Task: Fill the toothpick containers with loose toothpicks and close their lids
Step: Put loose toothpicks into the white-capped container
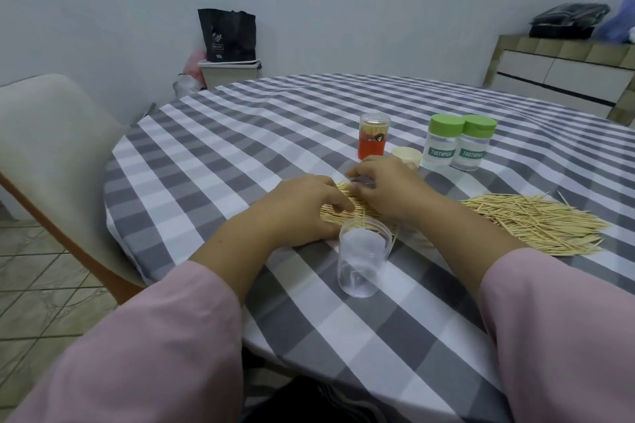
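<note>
Loose toothpicks (536, 223) lie in a wide heap on the checked tablecloth, reaching under both hands. My left hand (302, 206) rests on the heap's left end with fingers curled down onto the sticks. My right hand (385, 189) lies beside it, fingertips gathering toothpicks; whether it pinches any is hidden. A clear open container (362, 257) stands upright just in front of my hands, a toothpick or two leaning at its rim. Behind stand a filled orange-labelled container (374, 137) with a clear cap, two green-lidded containers (458, 144) marked TOOTHPICK, and a small cream lid (407, 155).
The round table (240, 134) has a grey and white checked cloth. A pale chair (58, 148) stands at the left. A bin with a black bag (228, 55) sits by the far wall, and a tiled counter (563, 69) is at the right.
</note>
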